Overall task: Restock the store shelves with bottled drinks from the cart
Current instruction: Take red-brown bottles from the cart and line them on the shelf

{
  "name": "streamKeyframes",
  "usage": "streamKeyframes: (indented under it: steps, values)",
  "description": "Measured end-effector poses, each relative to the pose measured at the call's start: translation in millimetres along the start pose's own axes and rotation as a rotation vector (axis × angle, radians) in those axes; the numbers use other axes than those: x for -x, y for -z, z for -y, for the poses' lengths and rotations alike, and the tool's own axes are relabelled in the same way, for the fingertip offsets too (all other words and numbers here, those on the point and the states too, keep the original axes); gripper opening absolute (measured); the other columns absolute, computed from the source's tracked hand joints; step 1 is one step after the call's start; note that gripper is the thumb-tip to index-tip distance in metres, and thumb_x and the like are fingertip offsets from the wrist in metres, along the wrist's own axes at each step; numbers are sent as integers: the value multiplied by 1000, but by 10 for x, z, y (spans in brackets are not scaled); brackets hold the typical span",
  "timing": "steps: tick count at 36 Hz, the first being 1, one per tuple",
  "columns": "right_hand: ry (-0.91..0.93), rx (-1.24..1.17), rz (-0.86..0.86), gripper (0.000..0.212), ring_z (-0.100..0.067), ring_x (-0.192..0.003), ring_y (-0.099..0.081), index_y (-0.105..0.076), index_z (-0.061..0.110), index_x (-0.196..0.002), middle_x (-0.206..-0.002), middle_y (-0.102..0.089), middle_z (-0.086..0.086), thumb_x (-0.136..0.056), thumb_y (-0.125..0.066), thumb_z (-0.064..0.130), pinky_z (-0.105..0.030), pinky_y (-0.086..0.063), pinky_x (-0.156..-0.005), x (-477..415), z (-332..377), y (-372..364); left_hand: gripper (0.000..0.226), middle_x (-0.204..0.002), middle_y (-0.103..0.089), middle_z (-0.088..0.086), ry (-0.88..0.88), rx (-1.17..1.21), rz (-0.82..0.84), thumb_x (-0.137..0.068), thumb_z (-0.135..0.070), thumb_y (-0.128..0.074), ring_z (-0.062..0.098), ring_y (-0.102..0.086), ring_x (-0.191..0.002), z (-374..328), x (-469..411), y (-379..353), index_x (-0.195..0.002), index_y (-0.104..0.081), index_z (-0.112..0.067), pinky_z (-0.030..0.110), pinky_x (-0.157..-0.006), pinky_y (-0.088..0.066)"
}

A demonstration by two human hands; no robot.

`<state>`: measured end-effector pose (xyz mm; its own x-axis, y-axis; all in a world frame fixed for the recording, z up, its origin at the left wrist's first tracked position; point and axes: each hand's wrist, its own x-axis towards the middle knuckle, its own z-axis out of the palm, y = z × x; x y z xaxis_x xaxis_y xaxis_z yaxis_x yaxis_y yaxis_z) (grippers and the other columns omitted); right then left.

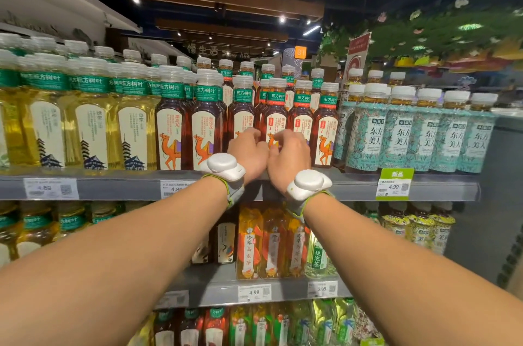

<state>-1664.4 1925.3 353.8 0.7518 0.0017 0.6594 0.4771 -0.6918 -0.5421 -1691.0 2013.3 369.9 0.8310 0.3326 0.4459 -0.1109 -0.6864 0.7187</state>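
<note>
Supermarket drinks aisle under dim ceiling spotlights, with a grey metal shelf edge carrying white paper price tags across the centre of the view.

At the centre, both bare forearms reach up to the top shelf, each with a white puck-shaped wrist tracker. The left hand lies against a dark-brown plastic tea bottle with white cap and camel label, bottle a. The right hand, just beside it with the two hands touching at the thumb side, lies against its neighbour of the same kind, bottle b.

The left fingers and right fingers are curled round the lower bodies of these bottles. How tightly they close cannot be told, as the backs of the hands hide the thumbs.

Both bottles stand upright in the front row of their own block, which suggests they are being seated flush, labels outward, against matching stock.

At 9 o'clock stand pale yellow-green tea bottles with pagoda labels, and at 3 o'clock teal floral-sleeved bottles sit above a green promotional tag. Each variety is grouped over its own price tag.

At 6 o'clock, amber tea bottles with orange labels fill the shelf below. The cart is out of view.
</note>
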Motion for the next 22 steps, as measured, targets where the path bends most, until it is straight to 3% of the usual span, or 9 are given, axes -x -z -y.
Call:
streamKeyframes:
  steps: [5, 11, 17, 22]
  values:
    - [8, -89, 19, 20, -27, -105, -57, -63, 12, -113, -116, -59, -10, -95, -58, 16, -30, -40, -85, 309, 86, 140, 32, -126, -68, 4, -93, -40, -62, -96, -10, -53, 22, -61, -115, 44, 233, 140, -127, -64, -14, 24, -91, -40]
    - [-21, -119, 112, 17, -29, -105, -59, -64, 13, -109, -117, -61, -11, -95, -56, 18, -35, -45, -83, 734, 85, 315, 27, -117, -70, 4, -128, -81, -63, -95, -7, -52, 23, -63, -109, 144, 702, 211, -116, -68, -12, 32, -95, -48]
    - [-88, -163, 180, 17, -29, -108, -59, -65, 15, -108, -116, -63, -9, -94, -55, 18, -35, -44, -86, 1270, 34, 321, 23, -113, -72, 6, -44, -106, -16, -95, -7, -53, 24, -65, -108, 305, 1246, 168, -111, -69, -12, 34, -97, -48]
    - [-120, -210, 280, 14, -29, -104, -61, -65, 15, -103, -113, -65, -8, -92, -56, 17, -34, -45, -82, 1893, -87, 165, 23, -112, -73, 5, 75, -162, -10, -95, -7, -53, 25, -64, -106, 605, 1850, 103, -110, -70, -12, 27, -89, -42]
